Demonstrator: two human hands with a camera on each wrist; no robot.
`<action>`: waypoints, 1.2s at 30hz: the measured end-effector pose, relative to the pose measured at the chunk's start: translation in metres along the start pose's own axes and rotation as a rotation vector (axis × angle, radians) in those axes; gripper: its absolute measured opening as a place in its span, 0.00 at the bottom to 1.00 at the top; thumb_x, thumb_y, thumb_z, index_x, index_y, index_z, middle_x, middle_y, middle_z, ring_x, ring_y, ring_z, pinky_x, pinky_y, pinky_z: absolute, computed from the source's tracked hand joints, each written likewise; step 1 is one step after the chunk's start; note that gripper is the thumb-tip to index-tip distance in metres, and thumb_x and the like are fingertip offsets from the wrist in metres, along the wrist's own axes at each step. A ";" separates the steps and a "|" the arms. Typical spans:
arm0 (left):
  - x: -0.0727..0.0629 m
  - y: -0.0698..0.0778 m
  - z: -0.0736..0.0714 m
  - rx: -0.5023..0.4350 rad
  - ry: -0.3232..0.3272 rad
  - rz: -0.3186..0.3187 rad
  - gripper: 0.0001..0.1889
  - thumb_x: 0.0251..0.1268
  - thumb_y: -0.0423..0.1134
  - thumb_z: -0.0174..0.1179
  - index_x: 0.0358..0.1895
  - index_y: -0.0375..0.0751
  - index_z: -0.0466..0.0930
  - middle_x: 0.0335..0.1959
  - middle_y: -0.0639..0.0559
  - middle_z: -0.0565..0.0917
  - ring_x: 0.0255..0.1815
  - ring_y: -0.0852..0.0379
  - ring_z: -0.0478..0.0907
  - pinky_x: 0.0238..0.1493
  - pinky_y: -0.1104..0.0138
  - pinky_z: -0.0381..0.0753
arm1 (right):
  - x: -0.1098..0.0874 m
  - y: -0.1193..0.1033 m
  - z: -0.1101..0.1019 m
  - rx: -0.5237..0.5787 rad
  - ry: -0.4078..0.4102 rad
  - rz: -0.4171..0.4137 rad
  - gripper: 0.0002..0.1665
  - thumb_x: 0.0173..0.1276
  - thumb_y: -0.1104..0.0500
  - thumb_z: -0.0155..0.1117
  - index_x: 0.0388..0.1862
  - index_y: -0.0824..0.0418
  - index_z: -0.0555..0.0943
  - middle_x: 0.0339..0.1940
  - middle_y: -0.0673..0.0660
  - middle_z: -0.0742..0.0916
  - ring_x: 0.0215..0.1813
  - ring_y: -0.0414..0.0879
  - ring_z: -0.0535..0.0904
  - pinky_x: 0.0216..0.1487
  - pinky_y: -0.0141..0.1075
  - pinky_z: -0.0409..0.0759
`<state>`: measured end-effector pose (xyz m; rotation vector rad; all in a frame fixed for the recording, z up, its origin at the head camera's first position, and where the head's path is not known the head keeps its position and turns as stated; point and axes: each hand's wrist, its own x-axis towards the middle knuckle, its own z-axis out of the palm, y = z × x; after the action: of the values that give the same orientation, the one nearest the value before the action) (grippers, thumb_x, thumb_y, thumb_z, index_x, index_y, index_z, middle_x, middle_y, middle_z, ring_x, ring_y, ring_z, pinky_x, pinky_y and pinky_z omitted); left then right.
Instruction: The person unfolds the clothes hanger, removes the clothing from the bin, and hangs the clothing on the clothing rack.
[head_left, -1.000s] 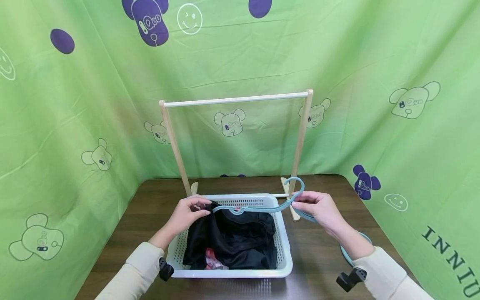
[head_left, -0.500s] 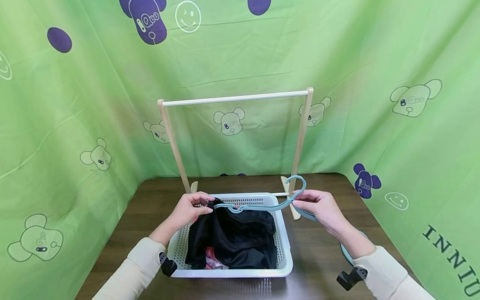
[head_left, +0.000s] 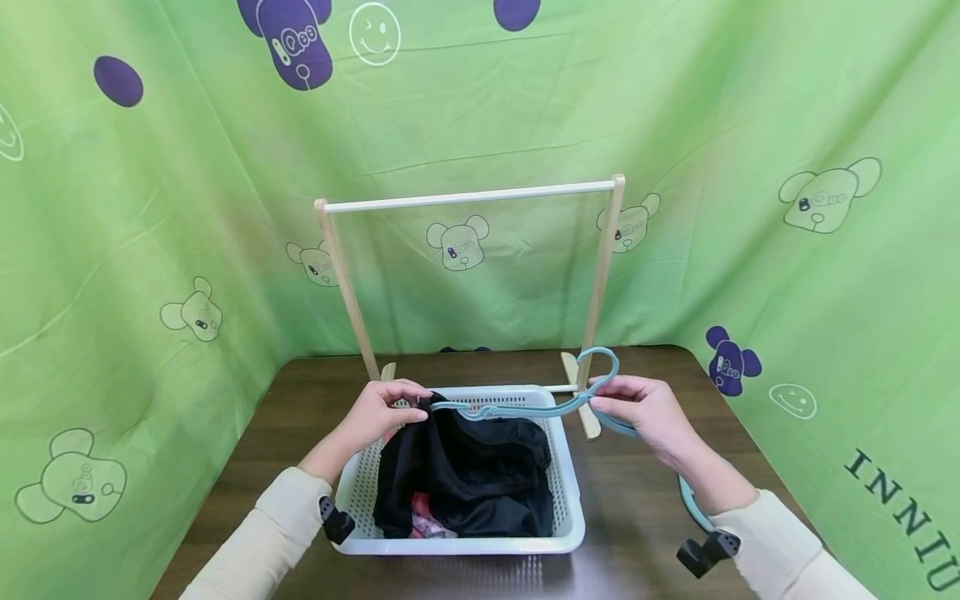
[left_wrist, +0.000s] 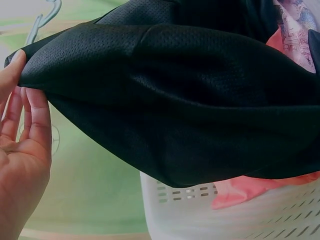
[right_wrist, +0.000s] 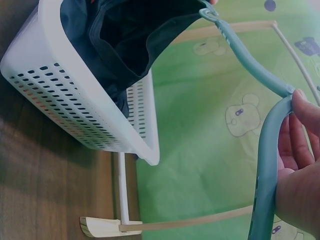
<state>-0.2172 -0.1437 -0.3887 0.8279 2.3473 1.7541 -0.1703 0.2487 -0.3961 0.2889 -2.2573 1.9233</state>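
My left hand [head_left: 386, 412] pinches the top edge of a black garment [head_left: 465, 483] between thumb and fingers, beside the far end of a light blue clothes hanger [head_left: 521, 412]. That end of the hanger is hidden at the cloth. In the left wrist view the black fabric [left_wrist: 165, 110] stretches out from the fingertips. My right hand [head_left: 647, 412] grips the hanger close under its hook, which points up. The right wrist view shows one hanger arm [right_wrist: 250, 62] running to the cloth and the other hanging free. Most of the garment lies in a white basket [head_left: 457, 547].
Behind the basket stands a wooden rack with a white top bar [head_left: 468, 198]. Pinkish patterned cloth [head_left: 429, 518] shows under the garment. Another light blue curved piece [head_left: 693, 504] lies on the brown table [head_left: 630, 508], partly covered by the right forearm. A green curtain surrounds the table.
My left hand has shifted slightly right and up with the garment's edge. My right hand and the hanger hook have moved a little to the right.
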 end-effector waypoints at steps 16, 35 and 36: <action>0.004 -0.011 -0.001 0.018 -0.014 0.017 0.13 0.55 0.22 0.66 0.45 0.24 0.83 0.39 0.43 0.83 0.27 0.60 0.76 0.24 0.72 0.76 | 0.001 0.001 -0.006 -0.009 -0.014 -0.035 0.08 0.60 0.69 0.70 0.40 0.66 0.87 0.35 0.45 0.89 0.39 0.38 0.84 0.39 0.28 0.79; 0.019 -0.027 0.014 0.019 -0.089 0.105 0.13 0.57 0.28 0.68 0.45 0.28 0.85 0.44 0.43 0.86 0.45 0.60 0.80 0.46 0.68 0.79 | 0.003 -0.006 0.009 0.007 -0.055 -0.054 0.13 0.61 0.70 0.69 0.44 0.75 0.83 0.34 0.47 0.89 0.37 0.40 0.84 0.39 0.30 0.80; 0.019 -0.027 0.015 0.016 -0.091 0.104 0.13 0.57 0.28 0.68 0.45 0.28 0.85 0.44 0.43 0.86 0.45 0.60 0.80 0.46 0.68 0.80 | 0.003 -0.006 0.009 0.007 -0.062 -0.056 0.12 0.61 0.70 0.69 0.43 0.73 0.84 0.34 0.47 0.89 0.37 0.39 0.84 0.39 0.30 0.80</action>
<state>-0.2373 -0.1272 -0.4138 1.0265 2.3025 1.6983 -0.1715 0.2389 -0.3908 0.4136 -2.2557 1.9205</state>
